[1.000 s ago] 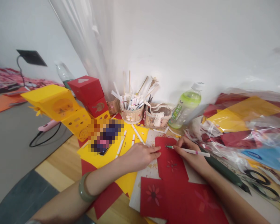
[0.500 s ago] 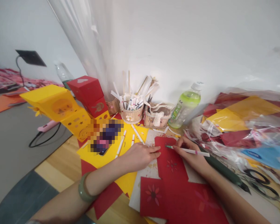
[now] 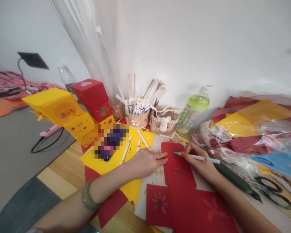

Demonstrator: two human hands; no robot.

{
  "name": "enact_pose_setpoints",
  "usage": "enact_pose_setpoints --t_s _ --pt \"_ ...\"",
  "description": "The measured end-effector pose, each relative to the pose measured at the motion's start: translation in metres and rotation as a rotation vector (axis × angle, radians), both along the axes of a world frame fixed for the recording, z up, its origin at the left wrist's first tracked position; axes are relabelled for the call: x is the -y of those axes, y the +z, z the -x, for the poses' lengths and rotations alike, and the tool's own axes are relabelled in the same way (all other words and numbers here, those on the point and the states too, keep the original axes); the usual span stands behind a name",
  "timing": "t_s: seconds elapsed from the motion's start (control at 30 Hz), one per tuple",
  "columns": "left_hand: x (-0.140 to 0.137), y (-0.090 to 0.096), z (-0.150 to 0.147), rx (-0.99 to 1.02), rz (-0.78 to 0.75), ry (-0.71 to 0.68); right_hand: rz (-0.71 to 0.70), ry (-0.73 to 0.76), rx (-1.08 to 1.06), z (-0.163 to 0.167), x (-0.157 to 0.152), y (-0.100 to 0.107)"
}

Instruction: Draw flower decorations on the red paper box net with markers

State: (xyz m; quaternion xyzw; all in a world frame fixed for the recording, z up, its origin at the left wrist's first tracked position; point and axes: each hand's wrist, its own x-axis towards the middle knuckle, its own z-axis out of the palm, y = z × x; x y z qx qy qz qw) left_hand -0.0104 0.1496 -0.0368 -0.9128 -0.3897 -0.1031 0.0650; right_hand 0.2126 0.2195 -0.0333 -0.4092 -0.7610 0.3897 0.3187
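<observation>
A red paper cut-out (image 3: 194, 207) shaped like an unfolded box lies on a pale board (image 3: 142, 205). Colored petal flowers (image 3: 159, 203) mark two of its panels, and a smaller dark pattern sits near the top. My right hand (image 3: 200, 161) pinches a white felt-tip pen (image 3: 210, 159), whose green tip touches that top pattern or hovers just over it; I cannot tell which. My left hand (image 3: 145, 163) rests at the left edge of the upper panel, two fingers stretched onto the paper, the others partly hidden.
Loose white pens (image 3: 126, 149) and a phone (image 3: 109, 157) lie on yellow paper (image 3: 133, 189) at left. Behind stand a basket of pens (image 3: 137, 121), a lace-trimmed basket (image 3: 163, 126) and a green drink bottle (image 3: 192, 113). Black-handled scissors (image 3: 273, 191) and plastic-wrapped paper (image 3: 247, 129) are right.
The whole view has shifted very slightly. Both hands and the pen stay practically where they were on the red paper.
</observation>
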Motion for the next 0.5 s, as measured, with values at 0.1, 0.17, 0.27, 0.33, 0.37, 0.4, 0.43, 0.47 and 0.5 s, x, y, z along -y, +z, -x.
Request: enact_pose_setpoints --t_s 0.1,0.17,0.27,0.33,0.37,0.4,0.43,0.47,0.5 --pt "0.0003 0.0006 0.0005 -0.007 0.014 -0.002 0.006 -0.010 -0.005 0.0004 -0.0001 -0.0005" --pt "0.0002 0.0005 0.0007 -0.008 0.021 -0.001 0.009 -0.013 -0.013 0.0003 -0.0006 -0.0016" --pt "-0.0002 -0.0006 0.0009 -0.003 0.023 -0.005 0.017 -0.010 -0.020 -0.0005 -0.0014 -0.0036" --pt "-0.0005 -0.0012 0.0009 0.001 0.016 -0.009 0.017 -0.007 -0.024 -0.0010 -0.0017 -0.0041" --pt "-0.0006 -0.0013 0.0009 0.002 0.012 -0.008 0.014 -0.007 -0.026 -0.0011 -0.0018 -0.0040" --pt "-0.0007 -0.0012 0.0008 0.003 0.009 -0.006 0.010 -0.012 -0.030 -0.0012 -0.0018 -0.0037" --pt "-0.0007 -0.0011 0.0008 0.002 0.010 -0.005 0.006 -0.020 -0.033 -0.0011 -0.0017 -0.0033" --pt "-0.0006 -0.0009 0.0008 0.002 0.010 -0.004 0.001 -0.029 -0.035 -0.0011 -0.0017 -0.0028" --pt "-0.0006 -0.0008 0.0008 0.002 0.011 -0.003 -0.002 -0.036 -0.037 -0.0010 -0.0017 -0.0024"
